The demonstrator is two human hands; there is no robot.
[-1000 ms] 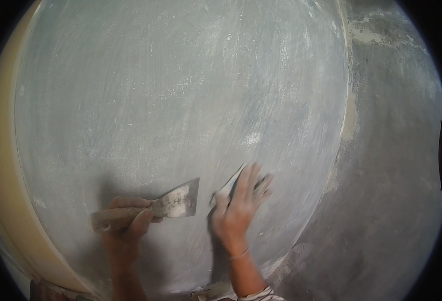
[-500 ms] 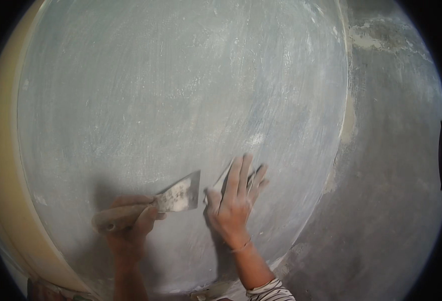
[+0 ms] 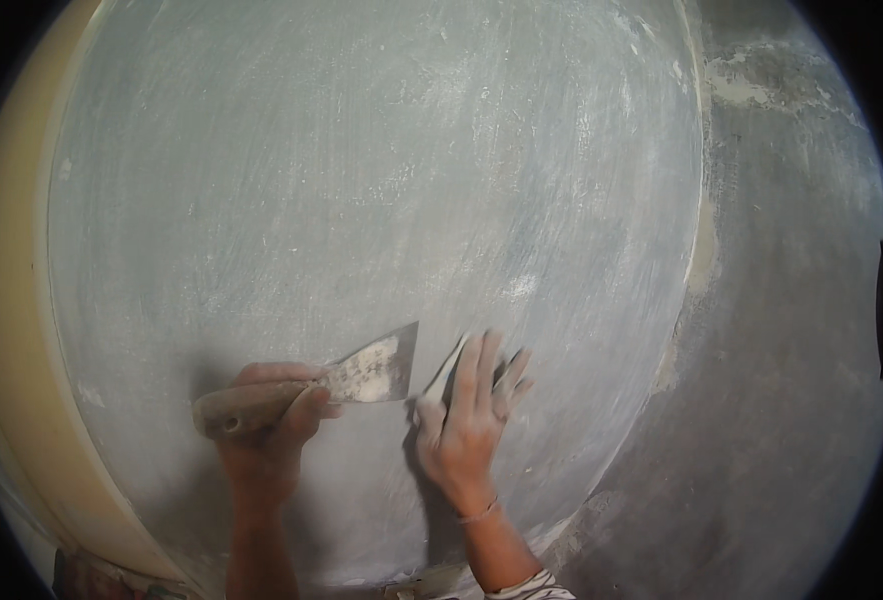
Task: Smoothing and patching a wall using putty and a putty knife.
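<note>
My left hand (image 3: 271, 425) is closed round the wooden handle of a putty knife (image 3: 371, 372). Its metal blade points right and has pale, dried smears on it. To the right of the blade, my right hand (image 3: 471, 430) lies with fingers extended over a flat, pale-edged piece (image 3: 448, 368) against the wall. Thumb and fingers grip this piece; they cover most of it, so its kind cannot be made out. Pale dust coats the right fingers. The grey plastered wall (image 3: 361, 200) in front of both hands is streaked with whitish marks.
A yellow-cream vertical strip (image 3: 11, 250) borders the wall on the left. Beyond a rough, pale corner line (image 3: 701, 240) on the right is a darker grey wall (image 3: 791, 330). Reddish-brown items (image 3: 86, 578) show at the lower left edge.
My left hand has moved slightly up and right with the putty knife, bringing the blade closer to my right hand. My right hand has slid slightly down with the flat piece.
</note>
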